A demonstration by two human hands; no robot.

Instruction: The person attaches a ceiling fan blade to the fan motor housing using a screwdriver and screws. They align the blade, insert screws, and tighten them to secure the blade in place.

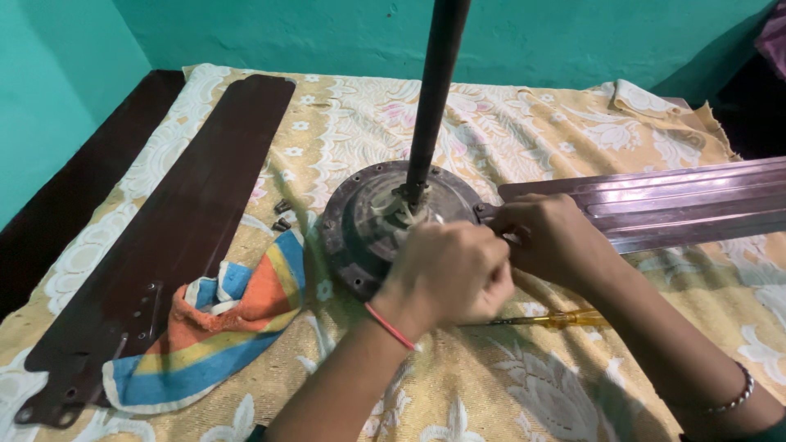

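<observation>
- On the bed, my left hand (pixel 446 274) and right hand (pixel 544 237) close together at the fan motor (pixel 368 225), where its blade (pixel 679 205) joins; what they pinch I cannot tell.
- Loose screws (pixel 282 214) could roll into the cloth (pixel 225 323).
- Yellow flowered bedspread (pixel 524 123), teal walls (pixel 246 29).

single head cam, looks steeply down and forward, close over the bed (pixel 573 393), teal wall (pixel 286 33) across the top

Room setting: teal corner with a covered bed.
Painted teal walls (pixel 74 74) meet at far left; a yellow floral bedspread (pixel 524 385) covers the dark wooden bed (pixel 49 221), under soft, even light.
</observation>
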